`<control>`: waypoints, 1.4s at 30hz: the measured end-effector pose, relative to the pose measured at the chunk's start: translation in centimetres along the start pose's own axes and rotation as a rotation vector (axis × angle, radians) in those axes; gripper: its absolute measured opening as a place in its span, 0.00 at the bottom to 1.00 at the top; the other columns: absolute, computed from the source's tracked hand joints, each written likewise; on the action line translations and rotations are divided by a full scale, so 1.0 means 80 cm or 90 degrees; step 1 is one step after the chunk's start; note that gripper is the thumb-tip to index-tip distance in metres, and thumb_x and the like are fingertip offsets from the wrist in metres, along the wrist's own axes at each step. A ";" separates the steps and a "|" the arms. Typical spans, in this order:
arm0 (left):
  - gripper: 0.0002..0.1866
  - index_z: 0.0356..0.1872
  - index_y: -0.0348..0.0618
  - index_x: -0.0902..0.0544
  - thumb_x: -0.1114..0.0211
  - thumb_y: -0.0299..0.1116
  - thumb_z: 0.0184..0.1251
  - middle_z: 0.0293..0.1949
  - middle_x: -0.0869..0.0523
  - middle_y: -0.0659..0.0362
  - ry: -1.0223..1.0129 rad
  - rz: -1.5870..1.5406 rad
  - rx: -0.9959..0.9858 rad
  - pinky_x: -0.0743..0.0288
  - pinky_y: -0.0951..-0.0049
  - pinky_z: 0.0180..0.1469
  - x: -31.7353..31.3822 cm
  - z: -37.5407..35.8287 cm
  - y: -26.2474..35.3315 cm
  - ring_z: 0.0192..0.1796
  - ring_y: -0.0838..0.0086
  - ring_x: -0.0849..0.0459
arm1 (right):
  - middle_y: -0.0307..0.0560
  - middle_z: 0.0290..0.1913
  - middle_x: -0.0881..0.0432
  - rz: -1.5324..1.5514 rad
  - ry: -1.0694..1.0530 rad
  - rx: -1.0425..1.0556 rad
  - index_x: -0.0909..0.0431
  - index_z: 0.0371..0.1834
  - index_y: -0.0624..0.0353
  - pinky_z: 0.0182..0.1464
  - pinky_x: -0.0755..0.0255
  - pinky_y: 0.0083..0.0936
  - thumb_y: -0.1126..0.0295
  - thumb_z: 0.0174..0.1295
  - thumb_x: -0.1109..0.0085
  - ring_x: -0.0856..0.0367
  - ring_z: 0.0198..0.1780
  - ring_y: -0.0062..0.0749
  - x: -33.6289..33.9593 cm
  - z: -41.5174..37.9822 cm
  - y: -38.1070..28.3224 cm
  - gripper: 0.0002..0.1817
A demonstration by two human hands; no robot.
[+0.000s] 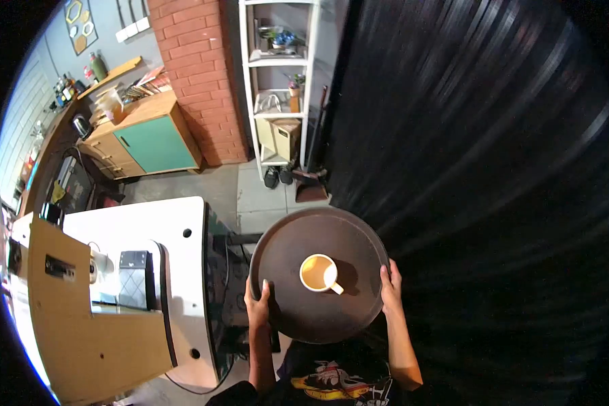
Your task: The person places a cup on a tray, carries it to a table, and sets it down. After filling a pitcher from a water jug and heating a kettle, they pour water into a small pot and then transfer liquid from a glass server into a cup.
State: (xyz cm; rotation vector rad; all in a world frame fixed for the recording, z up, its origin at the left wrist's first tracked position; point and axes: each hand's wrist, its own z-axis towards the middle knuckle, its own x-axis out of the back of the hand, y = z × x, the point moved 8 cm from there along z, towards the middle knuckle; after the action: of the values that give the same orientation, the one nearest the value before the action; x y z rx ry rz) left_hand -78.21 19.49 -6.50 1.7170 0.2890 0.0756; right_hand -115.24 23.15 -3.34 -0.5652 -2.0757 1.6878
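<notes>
A round dark brown serving tray (291,237) is held level in front of my body. On it, near the middle, stands a pale mug (318,273), its handle pointing down to the right; light falls on its inside. My left hand (257,302) grips the tray's left rim, thumb on top and the other fingers mostly hidden beneath. At the right rim, my right hand (391,287) holds the tray with the thumb on the edge and fingers outside and under it. Neither hand touches the mug.
To my left is a white table (186,271) with a wooden panel (108,345) and a dark box (135,260). A black curtain (467,203) hangs along my right. Ahead stand a white shelf (281,62), a brick pillar (196,81), a green-door cabinet (149,145) and a dustpan (311,191).
</notes>
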 end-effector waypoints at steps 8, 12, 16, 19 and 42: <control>0.21 0.58 0.36 0.29 0.40 0.32 0.66 0.46 0.21 0.57 0.156 -0.059 0.012 0.30 0.75 0.50 -0.019 0.079 0.051 0.47 0.75 0.23 | 0.42 0.54 0.27 -0.105 -0.081 -0.021 0.30 0.57 0.65 0.57 0.37 0.20 0.58 0.67 0.47 0.31 0.55 0.22 -0.102 0.160 -0.034 0.23; 0.22 0.58 0.36 0.30 0.39 0.33 0.66 0.47 0.21 0.56 0.220 -0.093 -0.028 0.29 0.73 0.52 -0.020 0.136 0.070 0.48 0.73 0.23 | 0.40 0.50 0.25 -0.141 -0.195 0.008 0.29 0.54 0.65 0.55 0.37 0.19 0.58 0.68 0.48 0.31 0.52 0.20 -0.185 0.249 -0.052 0.21; 0.22 0.59 0.37 0.30 0.39 0.34 0.66 0.48 0.20 0.55 0.305 -0.187 -0.016 0.29 0.73 0.52 -0.026 0.193 0.084 0.48 0.73 0.23 | 0.33 0.38 0.27 -0.089 -0.349 0.116 0.26 0.41 0.62 0.46 0.37 0.16 0.60 0.70 0.51 0.33 0.41 0.14 -0.298 0.314 -0.115 0.15; 0.21 0.59 0.37 0.30 0.40 0.32 0.67 0.48 0.20 0.56 0.371 -0.167 -0.056 0.29 0.74 0.52 -0.012 0.250 0.083 0.48 0.74 0.23 | 0.35 0.38 0.25 -0.109 -0.442 0.134 0.26 0.45 0.64 0.47 0.37 0.16 0.59 0.70 0.52 0.31 0.42 0.16 -0.386 0.370 -0.118 0.17; 0.17 0.53 0.35 0.26 0.43 0.35 0.70 0.44 0.20 0.58 0.769 -0.163 -0.117 0.30 0.75 0.51 0.213 0.516 0.168 0.46 0.76 0.23 | 0.45 0.28 0.27 -0.084 -0.790 0.290 0.31 0.33 0.68 0.38 0.35 0.27 0.65 0.69 0.56 0.34 0.33 0.25 -1.013 0.417 -0.165 0.15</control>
State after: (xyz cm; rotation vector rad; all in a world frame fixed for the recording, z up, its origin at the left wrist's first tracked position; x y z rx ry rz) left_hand -50.96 -18.12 -2.24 1.2529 1.3298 0.9272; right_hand -66.42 -50.79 -1.17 0.9928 -2.1043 2.6438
